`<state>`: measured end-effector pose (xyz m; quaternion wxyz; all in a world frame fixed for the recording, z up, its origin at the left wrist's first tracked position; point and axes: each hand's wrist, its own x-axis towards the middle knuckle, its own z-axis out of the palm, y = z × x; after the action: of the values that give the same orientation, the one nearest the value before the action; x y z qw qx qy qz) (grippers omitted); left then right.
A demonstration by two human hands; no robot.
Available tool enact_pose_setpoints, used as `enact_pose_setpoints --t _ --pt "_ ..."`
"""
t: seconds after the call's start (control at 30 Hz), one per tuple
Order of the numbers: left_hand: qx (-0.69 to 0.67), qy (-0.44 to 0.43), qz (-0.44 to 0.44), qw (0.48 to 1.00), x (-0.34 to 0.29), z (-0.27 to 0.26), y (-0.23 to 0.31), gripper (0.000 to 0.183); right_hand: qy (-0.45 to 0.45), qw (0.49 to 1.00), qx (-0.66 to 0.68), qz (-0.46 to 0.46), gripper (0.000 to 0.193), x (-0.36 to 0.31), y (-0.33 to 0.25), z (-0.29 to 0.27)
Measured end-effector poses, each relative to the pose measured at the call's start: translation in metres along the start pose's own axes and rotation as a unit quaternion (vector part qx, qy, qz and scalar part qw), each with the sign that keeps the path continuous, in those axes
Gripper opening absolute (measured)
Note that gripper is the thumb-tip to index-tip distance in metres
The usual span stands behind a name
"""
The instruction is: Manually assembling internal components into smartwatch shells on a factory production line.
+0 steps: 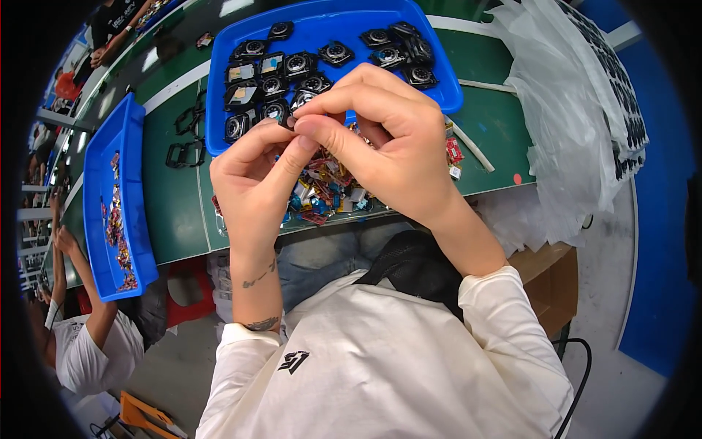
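Note:
My left hand [252, 172] and my right hand [391, 139] meet above the table, thumbs and forefingers pinched together. Between their fingertips shows a small dark piece [291, 122], mostly hidden and too small to name. Just below the hands lies a heap of small colourful flat parts [333, 183], in red, gold, blue and silver, at the near table edge. Beyond them a large blue tray [219, 80] holds several black watch-like casings [336, 53] with round centres, partly covered by my right hand.
Two black frames [186, 154] lie left of the tray on the green table [172, 212]. A narrower blue bin [139, 219] with similar parts stands farther left, near a co-worker's arm [80, 263]. Clear plastic sheeting [545, 124] covers stacked dark pieces at right; a cardboard box [545, 289] sits below.

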<state>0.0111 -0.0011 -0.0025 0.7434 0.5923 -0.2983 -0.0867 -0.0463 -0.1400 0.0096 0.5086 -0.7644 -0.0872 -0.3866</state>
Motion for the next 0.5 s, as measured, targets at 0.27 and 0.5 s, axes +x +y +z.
enact_pose_setpoints --t 0.27,0.5 --pt "0.115 -0.029 0.056 0.991 0.002 -0.004 -0.002 0.008 -0.055 0.996 -0.049 -0.060 0.005 0.005 0.006 -0.003" --pt "0.126 -0.053 0.027 0.990 0.003 -0.005 -0.001 0.007 0.021 0.982 -0.139 -0.128 0.007 0.012 0.013 -0.022"
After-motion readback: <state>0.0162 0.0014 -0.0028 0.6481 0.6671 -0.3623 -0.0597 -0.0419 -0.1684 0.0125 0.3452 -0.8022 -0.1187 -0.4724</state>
